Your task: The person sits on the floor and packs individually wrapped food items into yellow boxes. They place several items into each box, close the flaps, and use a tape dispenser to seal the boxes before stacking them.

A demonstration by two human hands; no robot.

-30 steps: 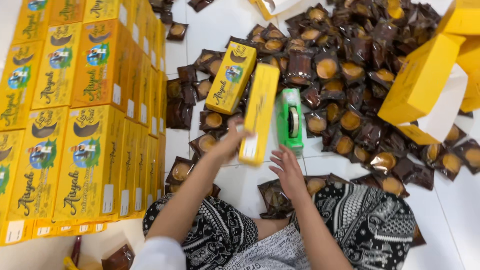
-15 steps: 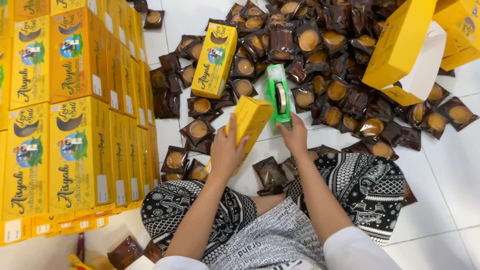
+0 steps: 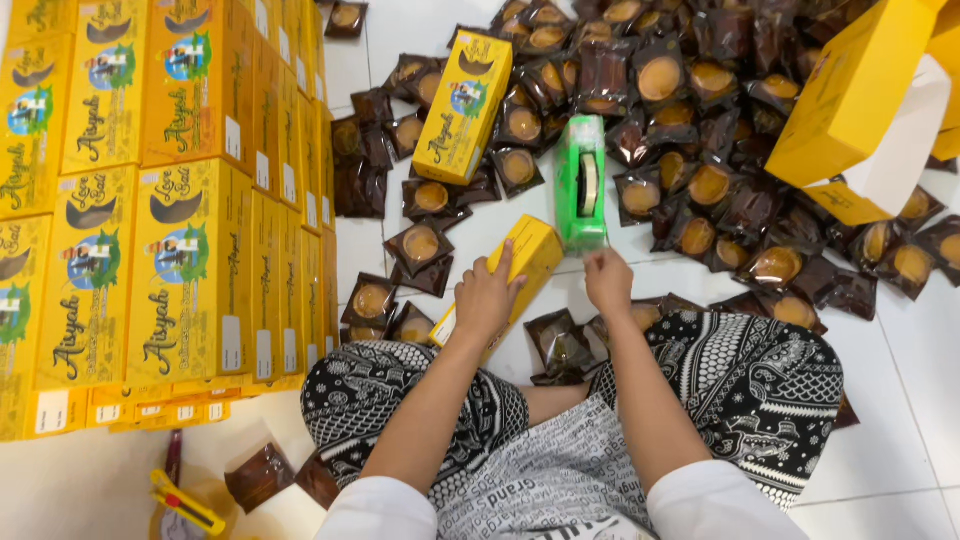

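Observation:
My left hand grips a long yellow box that lies tilted on the white floor in front of my knees. My right hand pinches at the box's far end, just below a green tape dispenser that lies on the floor. A strip of clear tape may run from the dispenser to my fingers, but I cannot tell. A second yellow box with printed artwork rests on the wrapped cakes further out.
Stacked yellow boxes fill the left side. Several dark-wrapped round cakes cover the floor ahead and to the right. Flat yellow carton blanks sit at upper right. A yellow cutter lies at lower left. My patterned trousers frame the bottom.
The box came down from upright in my left hand to lie low by my knees. My right hand moved from near the floor to the box's far end by the dispenser.

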